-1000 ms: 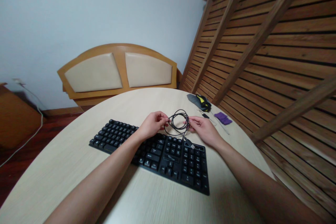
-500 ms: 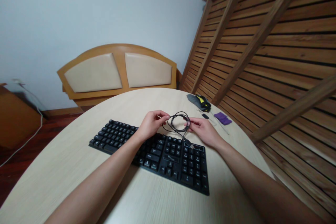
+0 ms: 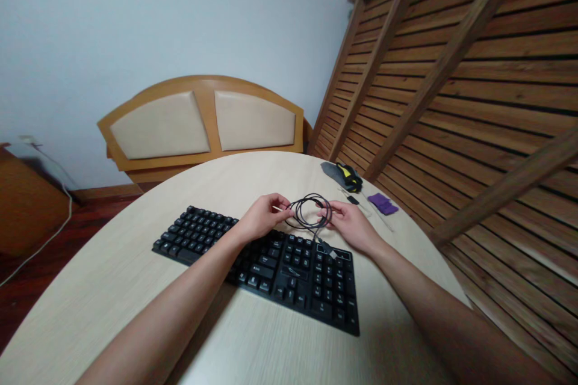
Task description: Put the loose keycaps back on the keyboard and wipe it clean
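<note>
A: Head view, centre of frame. Status of hands?

B: Left hand closed in a pinch on a thin pale tie at the left side of the coiled cable. Right hand closed in a pinch on the right side of the coil. Coil held just above the far edge of the black keyboard, between both hands.

A: Location of plug end?

B: Hanging from the coil, lower right of it, over the numeric keys; plug close to the keyboard, contact not certain.

A: Handling properties?

B: Judged light, limp, springy; loops likely to fan open if released. Smooth sheath, probably slippery. Best gripped where all loops cross, pinched tight, not on a single strand.

A: Surroundings?

B: Round pale table under the keyboard. Upper right of it: yellow-and-black mouse, purple item, a small dark piece between them. Wooden headboard beyond the table, slatted frame filling the right of frame.
</note>
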Tool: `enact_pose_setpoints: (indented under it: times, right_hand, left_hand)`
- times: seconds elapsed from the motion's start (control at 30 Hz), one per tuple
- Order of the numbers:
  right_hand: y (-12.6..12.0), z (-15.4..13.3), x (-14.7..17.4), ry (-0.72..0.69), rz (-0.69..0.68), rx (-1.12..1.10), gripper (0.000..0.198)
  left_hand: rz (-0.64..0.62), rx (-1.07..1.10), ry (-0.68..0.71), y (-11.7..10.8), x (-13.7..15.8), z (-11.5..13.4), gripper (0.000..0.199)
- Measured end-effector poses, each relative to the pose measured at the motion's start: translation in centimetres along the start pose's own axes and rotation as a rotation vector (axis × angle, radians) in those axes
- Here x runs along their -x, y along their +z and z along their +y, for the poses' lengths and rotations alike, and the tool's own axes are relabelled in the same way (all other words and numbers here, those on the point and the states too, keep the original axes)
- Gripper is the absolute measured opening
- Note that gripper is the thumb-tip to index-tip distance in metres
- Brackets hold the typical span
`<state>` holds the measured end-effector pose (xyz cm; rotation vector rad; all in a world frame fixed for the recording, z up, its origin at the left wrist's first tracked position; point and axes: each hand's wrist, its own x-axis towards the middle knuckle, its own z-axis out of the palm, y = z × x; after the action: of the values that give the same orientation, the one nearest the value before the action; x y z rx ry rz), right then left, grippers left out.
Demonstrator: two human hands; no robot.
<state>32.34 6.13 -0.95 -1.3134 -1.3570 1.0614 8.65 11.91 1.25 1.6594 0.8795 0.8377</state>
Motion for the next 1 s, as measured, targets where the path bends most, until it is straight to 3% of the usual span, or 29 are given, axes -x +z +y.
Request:
enact_pose_setpoints:
  times: [0.1, 0.27, 0.43, 0.63, 0.7, 0.8, 0.9, 1.0]
  right_hand:
    - [0.0, 0.2, -0.1, 0.012, 0.015, -0.024, 0.044]
    - [-0.1, 0.4, -0.1, -0.005, 0.015, -0.048, 0.040]
    - [0.0, 0.3, 0.0, -0.026, 0.004, -0.051, 0.046]
    - [0.1, 0.0, 0.1, -0.034, -0.006, -0.050, 0.055]
    - [0.1, 0.0, 0.1, -0.044, -0.015, -0.045, 0.055]
    - [0.0, 0.0, 0.1, -0.050, -0.032, -0.034, 0.052]
    - [-0.1, 0.2, 0.1, -0.037, -0.028, -0.034, 0.052]
    - [-0.3, 0.4, 0.0, -0.031, -0.031, -0.043, 0.051]
  left_hand:
    - [-0.063, -0.017, -0.045, -0.6, 0.0, -0.2, 0.033]
    - [-0.041, -0.079, -0.035, -1.0, 0.1, 0.1, 0.027]
    - [0.027, -0.221, 0.063, -0.9, 0.5, 0.8, 0.021]
    - [0.057, -0.599, 0.239, -0.3, 1.1, 1.5, 0.015]
    - [0.088, -0.624, 0.263, -0.1, 1.2, 1.4, 0.015]
    - [0.154, -0.477, 0.246, 0.2, 1.1, 1.0, 0.016]
    - [0.178, -0.165, 0.099, 0.6, 0.8, 0.6, 0.017]
    - [0.143, 0.008, -0.011, 0.8, 0.4, 0.4, 0.022]
